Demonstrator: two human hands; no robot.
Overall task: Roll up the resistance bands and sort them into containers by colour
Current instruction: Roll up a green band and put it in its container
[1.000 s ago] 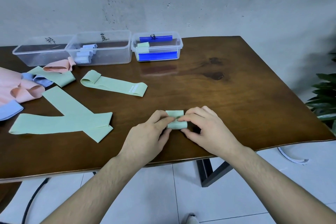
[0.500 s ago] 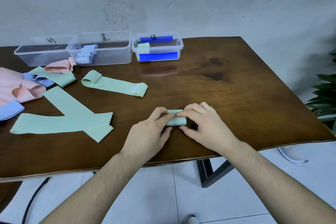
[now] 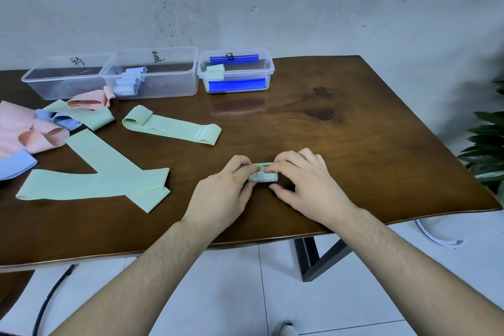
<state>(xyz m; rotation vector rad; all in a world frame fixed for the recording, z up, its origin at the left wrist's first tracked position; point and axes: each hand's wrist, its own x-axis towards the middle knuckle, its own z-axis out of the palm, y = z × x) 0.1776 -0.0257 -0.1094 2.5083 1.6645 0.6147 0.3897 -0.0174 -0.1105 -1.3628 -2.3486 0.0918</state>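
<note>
Since the earlier frames the loose tail of the green band has disappeared into the roll, and both my hands have edged slightly away from me along the table [image 3: 354, 128]. Left hand [image 3: 226, 194] and right hand [image 3: 305, 185] now pinch the rolled green band [image 3: 263, 175] from either end, fingers curled over its top and thumbs beneath; the roll rests on the table near the front edge, between the two hands. Rolling of this band appears complete or very nearly so; it is not yet binned. Finished work on record: the right-hand container [image 3: 268, 68], fitted with blue clips, holds one green roll [image 3: 215, 69]; the middle container [image 3: 152, 63] holds several pale blue rolls [image 3: 129, 82]; the left-hand container [image 3: 54, 82] shows no band that I can make out. Outstanding: one green band partly rolled at one end [image 3: 171, 128], two flat green bands crossed over each other [image 3: 95, 180], a further green band [image 3: 90, 116] under the heap at the left, plus pink bands [image 3: 30, 133] and blue bands [image 3: 16, 165] lying loose there. In my judgement well under half of the job is done, pink not having been started.
</note>
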